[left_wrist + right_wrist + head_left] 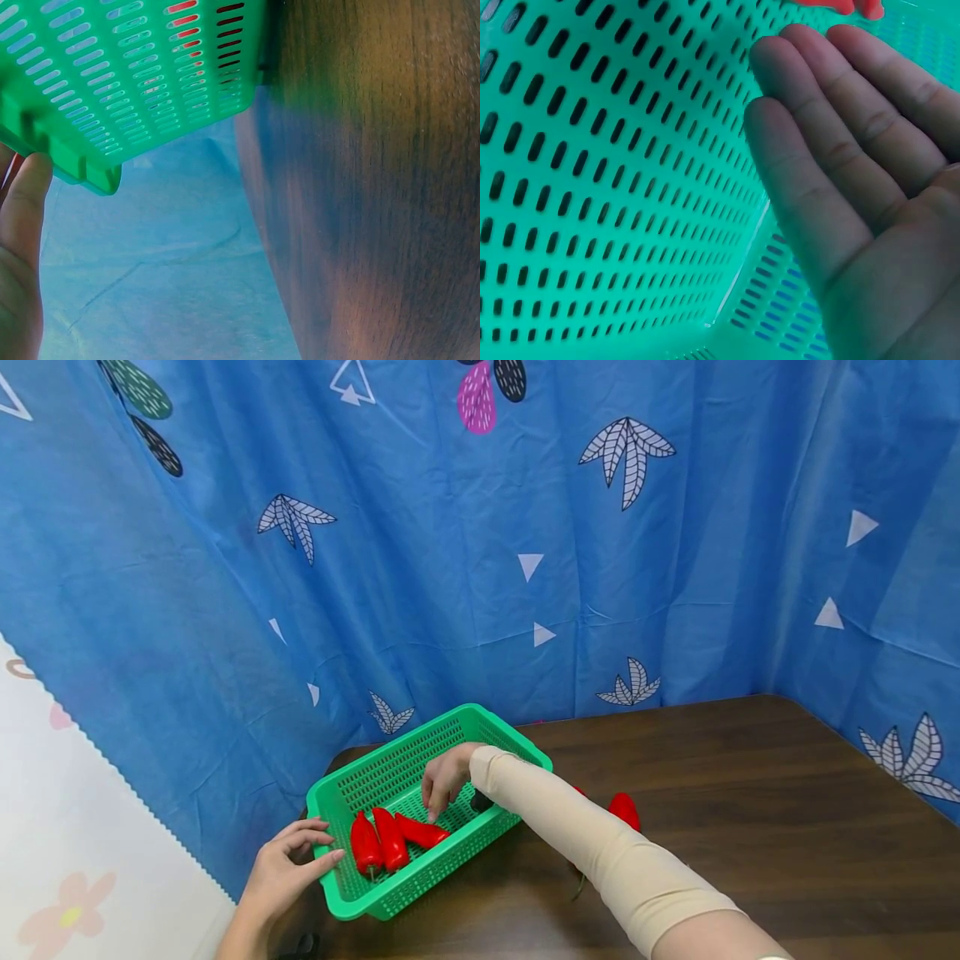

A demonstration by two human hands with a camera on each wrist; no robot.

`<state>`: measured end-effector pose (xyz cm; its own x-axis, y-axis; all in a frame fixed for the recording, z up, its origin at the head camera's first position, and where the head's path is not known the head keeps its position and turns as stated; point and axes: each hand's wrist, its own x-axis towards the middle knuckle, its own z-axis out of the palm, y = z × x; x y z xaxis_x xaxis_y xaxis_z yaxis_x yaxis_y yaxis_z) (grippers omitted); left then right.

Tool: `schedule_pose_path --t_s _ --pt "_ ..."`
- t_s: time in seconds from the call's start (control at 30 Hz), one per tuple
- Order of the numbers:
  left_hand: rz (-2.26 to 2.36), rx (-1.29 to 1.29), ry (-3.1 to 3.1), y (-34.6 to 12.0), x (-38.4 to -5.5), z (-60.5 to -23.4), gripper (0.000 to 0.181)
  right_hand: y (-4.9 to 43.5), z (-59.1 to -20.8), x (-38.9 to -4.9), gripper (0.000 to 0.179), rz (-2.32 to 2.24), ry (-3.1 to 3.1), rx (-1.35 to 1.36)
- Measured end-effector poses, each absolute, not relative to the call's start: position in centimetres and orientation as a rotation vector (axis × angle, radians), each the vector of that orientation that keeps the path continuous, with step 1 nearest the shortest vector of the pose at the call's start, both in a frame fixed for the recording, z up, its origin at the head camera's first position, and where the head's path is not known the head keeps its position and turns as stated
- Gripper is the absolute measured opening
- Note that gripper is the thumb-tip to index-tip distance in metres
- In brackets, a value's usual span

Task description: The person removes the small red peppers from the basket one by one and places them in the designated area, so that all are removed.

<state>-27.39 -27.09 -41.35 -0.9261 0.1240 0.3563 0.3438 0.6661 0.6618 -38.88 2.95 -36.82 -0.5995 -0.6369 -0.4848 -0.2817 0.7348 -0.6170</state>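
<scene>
Left grip (279,870) has its thumb (322,865) apart, right grip (448,772) its fingers (840,154) loosely straight.

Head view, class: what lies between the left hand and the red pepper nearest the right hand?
In the head view, two other red peppers lie between the left hand and that pepper, inside the green basket.

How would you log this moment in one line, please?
Left hand: touching rim of green basket | Right hand: inside basket, nothing visibly held | Basket: three red peppers | Table: another red pepper
</scene>
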Motion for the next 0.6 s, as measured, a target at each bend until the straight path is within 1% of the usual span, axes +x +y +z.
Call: schedule_pose_path --t_s 0.23,0.47,0.53,0.6 --pt "-1.123 -0.382 -2.594 -27.1 -27.5 -41.5 0.017 2.5 -37.1 -38.6 0.050 -0.586 2.193 -0.659" --pt "-1.120 -0.388 -2.587 -27.1 -27.4 -41.4 0.017 2.3 -37.1 -38.0 0.039 -0.532 2.177 -0.627" --pt "-1.116 -0.388 -2.589 -27.1 -27.4 -41.4 0.018 2.3 -37.0 -37.7 0.040 -0.529 2.166 -0.612" --pt "-1.111 -0.385 -2.591 -27.1 -27.3 -41.4 0.018 2.3 -36.8 -37.4 0.046 -0.531 2.152 -0.602"
